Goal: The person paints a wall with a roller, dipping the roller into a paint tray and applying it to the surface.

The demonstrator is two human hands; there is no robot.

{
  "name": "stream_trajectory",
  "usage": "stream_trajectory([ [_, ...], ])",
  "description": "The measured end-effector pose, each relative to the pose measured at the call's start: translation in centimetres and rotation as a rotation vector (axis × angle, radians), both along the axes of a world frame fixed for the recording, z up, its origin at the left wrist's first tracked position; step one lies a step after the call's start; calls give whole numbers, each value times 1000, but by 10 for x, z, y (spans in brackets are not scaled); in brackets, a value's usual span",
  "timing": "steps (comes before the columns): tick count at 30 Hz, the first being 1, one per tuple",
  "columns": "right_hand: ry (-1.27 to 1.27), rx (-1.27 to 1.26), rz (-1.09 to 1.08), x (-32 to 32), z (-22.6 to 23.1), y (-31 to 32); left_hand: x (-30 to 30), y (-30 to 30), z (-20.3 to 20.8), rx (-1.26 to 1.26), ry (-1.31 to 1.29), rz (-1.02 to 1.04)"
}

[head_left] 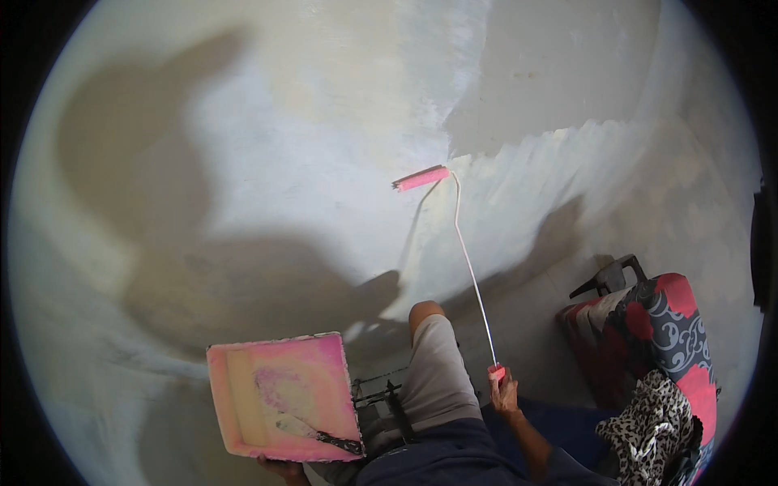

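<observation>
My right hand (504,394) is closed around the red handle of a long-framed paint roller (473,279). Its pink sleeve (423,179) lies against or very close to the wall, just below the edge of a darker grey patch. At lower left, my left hand (284,468) holds a pink paint tray (219,405) by its near edge; most of the fingers are hidden beneath it. Pale yellowish and pink paint coats the tray's inside. A dark, paint-smeared strip, perhaps a brush, lies across its near right corner.
A wall (324,105) with pale, uneven paint fills most of the view, crossed by my shadow. At right stands a red and grey patterned padded piece (681,324), with a leopard-print cloth (652,421) and a dark metal bracket-like part (608,278). My bent knee (425,312) is near the wall.
</observation>
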State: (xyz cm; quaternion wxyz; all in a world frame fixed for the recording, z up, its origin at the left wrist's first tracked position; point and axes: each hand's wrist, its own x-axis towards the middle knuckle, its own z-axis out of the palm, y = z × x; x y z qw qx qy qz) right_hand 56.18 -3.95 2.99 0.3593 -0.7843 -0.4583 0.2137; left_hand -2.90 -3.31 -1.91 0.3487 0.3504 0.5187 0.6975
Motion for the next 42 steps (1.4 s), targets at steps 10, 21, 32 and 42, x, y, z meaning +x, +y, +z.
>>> stream_trajectory([
  [10,-203,146,28,23,11,57,42,25,77,121,-639,-459],
  [21,209,-87,-159,3,-11,5,49,23,67,1,-202,4],
  [32,-95,110,-67,83,58,72,15,7,22,12,58,46],
  [42,97,23,-159,16,11,56,19,15,47,49,-568,-153],
])
